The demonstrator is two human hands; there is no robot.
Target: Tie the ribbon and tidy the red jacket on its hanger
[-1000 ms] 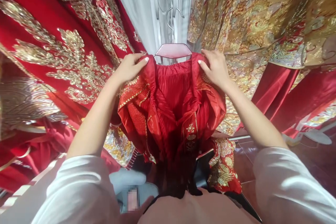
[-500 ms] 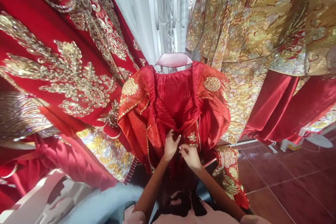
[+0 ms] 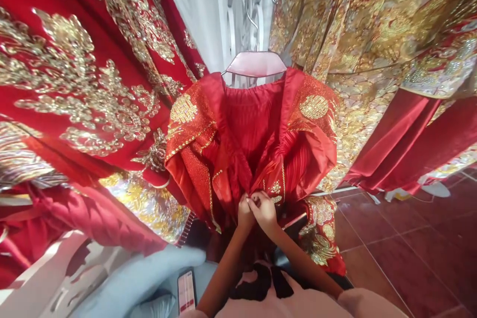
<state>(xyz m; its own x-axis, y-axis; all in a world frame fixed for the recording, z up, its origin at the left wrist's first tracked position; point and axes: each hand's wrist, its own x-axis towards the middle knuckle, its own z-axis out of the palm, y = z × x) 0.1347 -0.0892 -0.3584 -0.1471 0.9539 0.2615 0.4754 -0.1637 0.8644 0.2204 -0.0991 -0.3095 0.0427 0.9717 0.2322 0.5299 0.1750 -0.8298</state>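
A red dress (image 3: 231, 149) with gold patterned shoulders hangs in front of me on a hanger (image 3: 257, 63) with a pink padded bar and a metal hook. At the bottom of its V-shaped neckline, my left hand (image 3: 246, 213) and my right hand (image 3: 264, 211) meet, fingertips pinched together. Both are closed on the red cloth at the front opening. Whether a small fastener lies between the fingers is too small to tell.
Red cloth with gold beading (image 3: 122, 104) hangs close on the left. Gold brocade garments (image 3: 372, 35) hang on the right above a tiled floor (image 3: 406, 243). A phone (image 3: 187, 292) lies by my left forearm. Red-and-gold cloth (image 3: 322, 233) sits right of my hands.
My hands have come together at the neckline, fingers closing on the cloth where they were apart before. The view has shifted, so the dress appears nearer and the phone shows more fully.
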